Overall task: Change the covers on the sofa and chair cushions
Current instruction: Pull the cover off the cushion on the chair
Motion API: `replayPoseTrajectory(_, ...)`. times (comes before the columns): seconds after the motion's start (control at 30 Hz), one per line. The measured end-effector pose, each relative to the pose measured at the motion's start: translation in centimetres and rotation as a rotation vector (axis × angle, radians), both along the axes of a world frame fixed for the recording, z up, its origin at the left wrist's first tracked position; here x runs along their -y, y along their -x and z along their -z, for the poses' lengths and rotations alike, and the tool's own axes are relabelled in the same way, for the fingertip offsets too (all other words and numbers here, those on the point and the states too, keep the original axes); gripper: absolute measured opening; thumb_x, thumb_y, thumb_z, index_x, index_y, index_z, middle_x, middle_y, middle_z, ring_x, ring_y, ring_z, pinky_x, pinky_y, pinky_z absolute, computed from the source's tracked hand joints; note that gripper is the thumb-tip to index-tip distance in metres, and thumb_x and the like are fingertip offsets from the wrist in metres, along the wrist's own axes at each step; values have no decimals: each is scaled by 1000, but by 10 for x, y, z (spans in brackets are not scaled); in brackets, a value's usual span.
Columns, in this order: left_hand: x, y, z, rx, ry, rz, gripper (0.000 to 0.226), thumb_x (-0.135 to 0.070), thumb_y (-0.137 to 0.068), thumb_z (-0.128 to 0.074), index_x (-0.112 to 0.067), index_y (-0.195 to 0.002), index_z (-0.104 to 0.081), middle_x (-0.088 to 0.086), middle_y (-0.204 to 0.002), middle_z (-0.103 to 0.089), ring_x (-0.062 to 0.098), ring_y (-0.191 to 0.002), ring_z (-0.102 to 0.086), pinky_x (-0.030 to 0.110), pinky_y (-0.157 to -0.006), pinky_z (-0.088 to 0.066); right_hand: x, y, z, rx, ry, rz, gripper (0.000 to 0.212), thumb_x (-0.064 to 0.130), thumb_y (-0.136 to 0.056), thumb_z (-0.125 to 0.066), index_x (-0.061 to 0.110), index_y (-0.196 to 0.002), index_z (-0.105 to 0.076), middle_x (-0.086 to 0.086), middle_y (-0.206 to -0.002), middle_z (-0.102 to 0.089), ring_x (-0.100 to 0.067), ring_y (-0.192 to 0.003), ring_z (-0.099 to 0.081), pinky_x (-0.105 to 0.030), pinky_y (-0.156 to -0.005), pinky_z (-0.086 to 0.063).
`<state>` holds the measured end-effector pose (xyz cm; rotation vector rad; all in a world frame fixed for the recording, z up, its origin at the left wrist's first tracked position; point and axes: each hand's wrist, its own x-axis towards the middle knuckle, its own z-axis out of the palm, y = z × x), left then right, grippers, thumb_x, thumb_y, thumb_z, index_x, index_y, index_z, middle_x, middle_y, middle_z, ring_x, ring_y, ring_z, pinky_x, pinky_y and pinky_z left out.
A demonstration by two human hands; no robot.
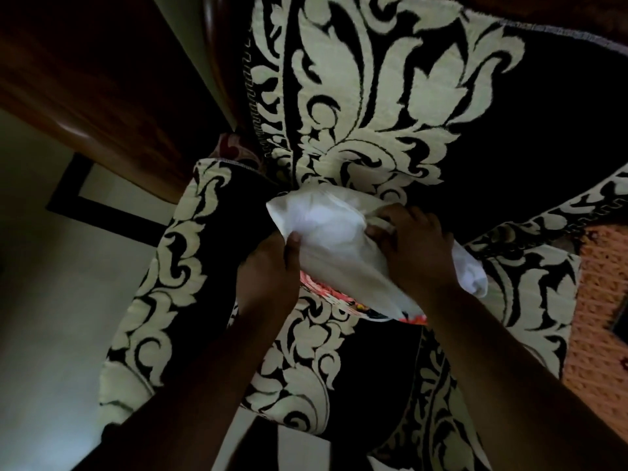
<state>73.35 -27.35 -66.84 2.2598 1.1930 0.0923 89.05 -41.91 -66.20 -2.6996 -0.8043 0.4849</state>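
Note:
A white cushion (326, 232) lies on a chair draped in a black cover with a cream leaf pattern (373, 96). My left hand (272, 270) grips the cushion's near left side, thumb on top. My right hand (414, 246) pinches the white fabric on the right, fingers curled into it. A white flap (472, 277) hangs out past my right wrist. A strip of red and orange patterned cloth (326, 294) shows under the cushion's near edge.
A dark wooden chair arm or frame (102, 96) runs along the upper left. Pale floor tiles (51, 266) with a dark border lie on the left. An orange woven surface (605, 317) shows on the right, beyond the draped cover.

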Motion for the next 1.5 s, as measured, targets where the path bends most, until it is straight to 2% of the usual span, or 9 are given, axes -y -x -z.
replayPoseTrajectory(0.23,-8,67,64,-449,229,1,56,-54,-104,-29,-14,-130,-57,17,-125,-65,36,-114,-61,40,-92,-48,-8,-11,6,-81,53,6,40,58,-95,-46,29,-122,-55,-10,-121,-59,-40,-113,-55,-56,-91,-49)
replayPoseTrajectory(0.4,-3,49,56,-94,322,-157,45,-51,-97,-51,-14,-121,-55,7,-109,-64,30,-104,-64,30,-77,-43,-7,-4,11,-1,104,7,36,52,-97,-49,27,-123,-53,-8,-123,-58,-38,-112,-54,-54,-90,-48)
replayPoseTrajectory(0.53,1,21,31,327,492,-284,80,-62,-87,-63,-25,-151,-33,-10,-149,-43,1,-134,-41,8,-99,-36,-3,4,14,44,75,71,37,51,-98,-50,21,-120,-51,-11,-124,-54,-40,-113,-52,-52,-84,-46)
replayPoseTrajectory(0.6,0,10,30,277,535,-288,86,-50,-87,-70,-18,-154,-28,-5,-150,-41,6,-136,-39,5,-96,-33,-3,7,14,41,85,76,38,50,-98,-50,20,-122,-50,-12,-128,-51,-41,-115,-50,-53,-85,-46)
replayPoseTrajectory(0.77,-7,-5,41,102,524,-249,80,-52,-67,-77,-15,-133,-49,6,-122,-65,25,-111,-64,42,-94,-54,-7,12,9,90,81,27,72,75,-88,-37,19,-132,-44,-13,-140,-44,-42,-128,-44,-57,-90,-45)
replayPoseTrajectory(0.9,0,-11,27,105,448,-179,74,-43,-66,-68,-12,-131,-50,7,-118,-65,26,-109,-62,36,-91,-51,-5,27,7,57,148,4,109,92,-70,-45,22,-152,-26,-11,-150,-42,-37,-133,-45,-63,-97,-39)
replayPoseTrajectory(1.23,24,-24,-49,253,347,217,63,-34,-72,-61,-27,-135,-58,-10,-100,-71,4,-85,-63,18,-73,-50,69,55,-20,-177,-409,363,44,50,-91,-64,26,-127,-57,17,-95,-68,-1,-86,-65,-15,-69,-45)
replayPoseTrajectory(1.4,50,-22,10,60,220,510,71,-38,-82,-62,-23,-149,-43,5,-122,-68,24,-105,-64,37,-87,-53,105,75,41,-500,-76,322,39,60,-89,-58,27,-109,-63,5,-100,-67,-16,-95,-64,-31,-77,-49)
replayPoseTrajectory(1.5,70,7,61,-175,149,806,70,-41,-87,-57,-22,-152,-38,9,-123,-59,34,-116,-56,45,-85,-49,101,81,57,-803,-83,425,41,53,-90,-65,23,-118,-61,6,-103,-64,-14,-98,-62,-21,-72,-47)
